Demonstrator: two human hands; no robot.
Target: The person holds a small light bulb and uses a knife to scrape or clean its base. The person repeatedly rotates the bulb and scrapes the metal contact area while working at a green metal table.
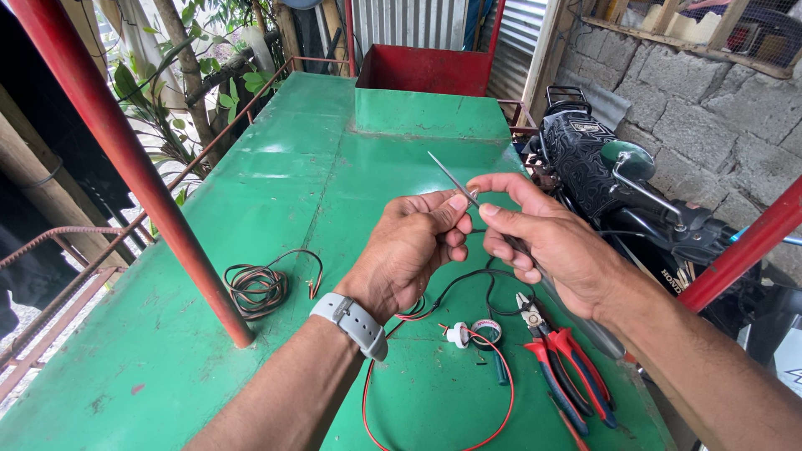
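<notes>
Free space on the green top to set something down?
Bare patches: the far half of the green top up to the raised green box, and the near-left corner beside the red post. Crowded: the wire coil, and right of it the pliers, tape roll and red wire.

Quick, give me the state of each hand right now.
Left hand: closed, pinching the thin metal rod at its fingertips.
Right hand: closed on the same rod, lower down.
</notes>
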